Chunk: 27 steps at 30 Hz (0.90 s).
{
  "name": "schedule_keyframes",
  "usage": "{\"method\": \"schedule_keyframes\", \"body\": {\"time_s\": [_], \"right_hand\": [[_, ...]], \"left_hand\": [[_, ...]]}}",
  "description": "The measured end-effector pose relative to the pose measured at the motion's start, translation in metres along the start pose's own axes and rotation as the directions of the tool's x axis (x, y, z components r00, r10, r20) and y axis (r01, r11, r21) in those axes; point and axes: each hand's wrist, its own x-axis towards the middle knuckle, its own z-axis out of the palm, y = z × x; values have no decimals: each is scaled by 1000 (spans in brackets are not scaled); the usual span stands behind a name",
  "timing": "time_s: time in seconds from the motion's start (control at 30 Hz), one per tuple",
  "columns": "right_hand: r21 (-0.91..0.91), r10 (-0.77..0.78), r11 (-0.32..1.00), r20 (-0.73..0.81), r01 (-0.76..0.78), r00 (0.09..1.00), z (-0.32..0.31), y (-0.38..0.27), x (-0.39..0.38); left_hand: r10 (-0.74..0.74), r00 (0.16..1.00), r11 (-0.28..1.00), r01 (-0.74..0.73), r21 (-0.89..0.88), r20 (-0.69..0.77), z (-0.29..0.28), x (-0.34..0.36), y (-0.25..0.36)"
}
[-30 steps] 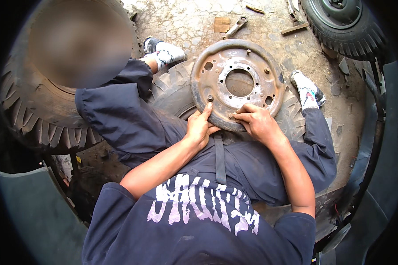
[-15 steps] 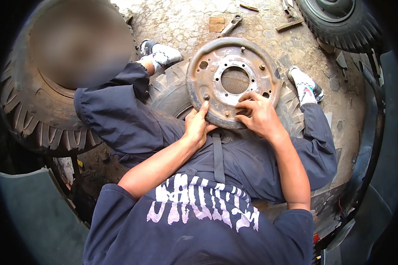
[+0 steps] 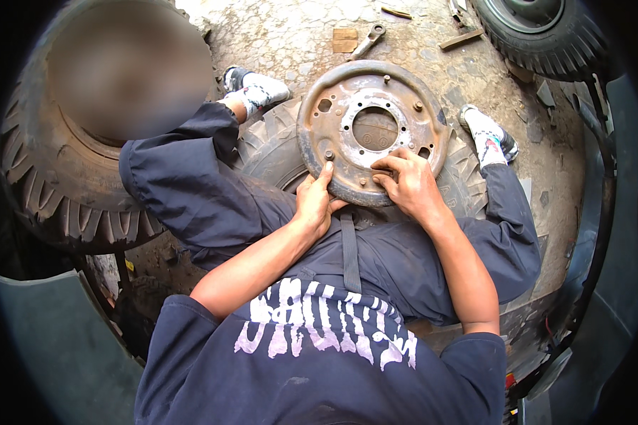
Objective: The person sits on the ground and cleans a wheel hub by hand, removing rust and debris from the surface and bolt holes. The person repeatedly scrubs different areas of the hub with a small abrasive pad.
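Handling rusty disc (image 3: 344,143): both hands (image 3: 314,204) (image 3: 412,187); pale lettering (image 3: 322,319) across dark shirt (image 3: 298,397).

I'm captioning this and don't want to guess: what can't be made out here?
Head view:
Left hand: fingertips, hidden beneath the rusty round metal plate.
Right hand: anything it might pinch, hidden by its own fingers.
Lugged tyre at far left: middle, covered by a blurred patch.
Upper-right wheel: top, cut off by the picture's edge.
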Motion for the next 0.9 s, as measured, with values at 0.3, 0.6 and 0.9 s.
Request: {"method": "schedule_keyframes", "body": {"time_s": [0.3,0.6,0.9], "right_hand": [[43,99,994,-23,-97,995,14,-6,3],[52,168,985,-44,-166,985,17,-2,0],[14,125,992,-84,-124,989,13,1,-2]], "left_hand": [[-8,1000,1000,9,-22,14,-2,0,-1],[-6,1000,999,6,-41,19,-3,2,-2],[-5,1000,999,6,-44,24,-1,-1,-1]]}}
